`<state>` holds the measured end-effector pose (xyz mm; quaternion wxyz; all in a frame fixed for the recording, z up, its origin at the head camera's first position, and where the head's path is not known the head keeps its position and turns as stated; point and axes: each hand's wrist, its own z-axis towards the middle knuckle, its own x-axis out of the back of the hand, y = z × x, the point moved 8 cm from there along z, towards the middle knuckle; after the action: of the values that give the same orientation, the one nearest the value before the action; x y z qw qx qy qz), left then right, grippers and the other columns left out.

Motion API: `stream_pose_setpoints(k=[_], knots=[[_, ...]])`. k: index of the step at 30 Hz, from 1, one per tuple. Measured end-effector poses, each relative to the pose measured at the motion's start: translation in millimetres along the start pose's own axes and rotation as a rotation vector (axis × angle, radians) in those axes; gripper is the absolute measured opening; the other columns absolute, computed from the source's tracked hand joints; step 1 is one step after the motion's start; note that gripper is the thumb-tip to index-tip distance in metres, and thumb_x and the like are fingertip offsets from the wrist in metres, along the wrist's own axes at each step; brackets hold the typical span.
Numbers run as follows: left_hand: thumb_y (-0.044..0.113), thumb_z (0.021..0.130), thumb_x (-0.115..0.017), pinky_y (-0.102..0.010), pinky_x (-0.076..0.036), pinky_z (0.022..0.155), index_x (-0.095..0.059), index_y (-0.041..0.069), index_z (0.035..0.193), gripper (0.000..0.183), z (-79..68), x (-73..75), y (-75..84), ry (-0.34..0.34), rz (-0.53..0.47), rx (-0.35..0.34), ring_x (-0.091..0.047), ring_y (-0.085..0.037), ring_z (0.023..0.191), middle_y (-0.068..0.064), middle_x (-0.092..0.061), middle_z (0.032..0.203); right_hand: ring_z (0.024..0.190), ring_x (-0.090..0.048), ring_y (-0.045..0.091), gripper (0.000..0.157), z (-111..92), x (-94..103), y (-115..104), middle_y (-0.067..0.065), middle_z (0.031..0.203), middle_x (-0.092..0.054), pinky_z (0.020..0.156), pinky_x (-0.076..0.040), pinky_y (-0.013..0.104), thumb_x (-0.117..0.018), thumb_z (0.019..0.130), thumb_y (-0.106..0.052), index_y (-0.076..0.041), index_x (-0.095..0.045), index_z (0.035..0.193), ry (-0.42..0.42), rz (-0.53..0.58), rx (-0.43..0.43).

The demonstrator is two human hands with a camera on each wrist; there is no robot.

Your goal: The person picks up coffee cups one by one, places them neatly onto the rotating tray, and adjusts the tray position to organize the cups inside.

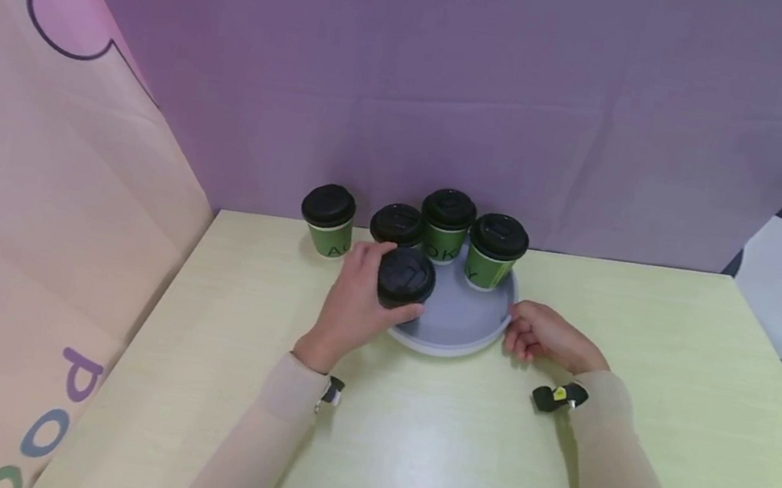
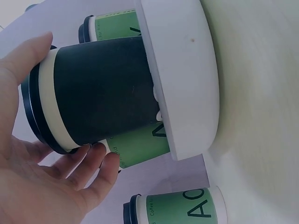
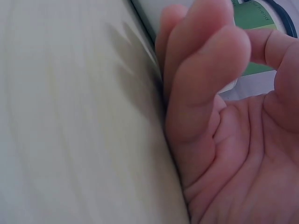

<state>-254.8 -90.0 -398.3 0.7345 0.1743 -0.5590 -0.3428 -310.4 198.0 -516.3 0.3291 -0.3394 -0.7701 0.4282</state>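
Note:
My left hand (image 1: pixel 356 298) grips a dark paper coffee cup (image 2: pixel 103 91) round its black lid, thumb on one side and fingers on the other. In the left wrist view the cup's base is at the rim of a round, pale grey tray (image 1: pixel 462 326). My right hand (image 1: pixel 547 337) pinches the tray's right edge, its other fingers curled low by the table. Three green paper cups with black lids stand toward the tray's back: a left one (image 1: pixel 397 224), a middle one (image 1: pixel 443 239) and a right one (image 1: pixel 489 267). The dark cup and left hand partly hide the left one.
Another green lidded cup (image 1: pixel 330 235) stands on the pale wooden table (image 1: pixel 422 443), left of the tray. A purple backdrop (image 1: pixel 413 95) rises behind the table's back edge, and a printed cloth (image 1: pixel 51 185) hangs along the left side.

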Motion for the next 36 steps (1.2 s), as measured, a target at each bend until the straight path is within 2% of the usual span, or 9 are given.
stream_pose_setpoints(k=[11, 24, 36], knots=[[0.048, 0.08, -0.086, -0.047, -0.045, 0.114, -0.039, 0.01, 0.153, 0.095, 0.6, -2.5, -2.7, -0.001, 0.026, 0.011, -0.049, -0.028, 0.134, -0.012, -0.048, 0.142, 0.057, -0.055, 0.012, 0.043, 0.6, -0.9, -0.2, 0.001, 0.07, -0.065, 0.055, -0.048, 0.024, -0.035, 0.105, -0.027, 0.002, -0.063, 0.089, -0.011, 0.008, 0.003], [0.044, 0.084, -0.084, -0.046, -0.039, 0.12, -0.034, 0.009, 0.155, 0.094, 1.2, -5.6, -5.7, -0.008, -0.008, 0.03, -0.046, -0.029, 0.141, -0.014, -0.045, 0.151, 0.057, -0.056, 0.011, 0.045, 2.0, 0.6, 2.4, 0.001, 0.071, -0.066, 0.055, -0.048, 0.024, -0.037, 0.105, -0.03, 0.003, -0.064, 0.089, -0.001, 0.003, 0.002], [0.046, 0.083, -0.084, -0.047, -0.041, 0.118, -0.034, 0.009, 0.156, 0.095, 0.4, -4.4, -6.5, -0.007, 0.011, 0.041, -0.048, -0.03, 0.14, -0.014, -0.045, 0.151, 0.057, -0.055, 0.011, 0.046, 1.6, 1.0, 2.2, 0.001, 0.071, -0.065, 0.055, -0.048, 0.024, -0.036, 0.105, -0.03, 0.003, -0.064, 0.088, 0.001, -0.006, 0.001]])
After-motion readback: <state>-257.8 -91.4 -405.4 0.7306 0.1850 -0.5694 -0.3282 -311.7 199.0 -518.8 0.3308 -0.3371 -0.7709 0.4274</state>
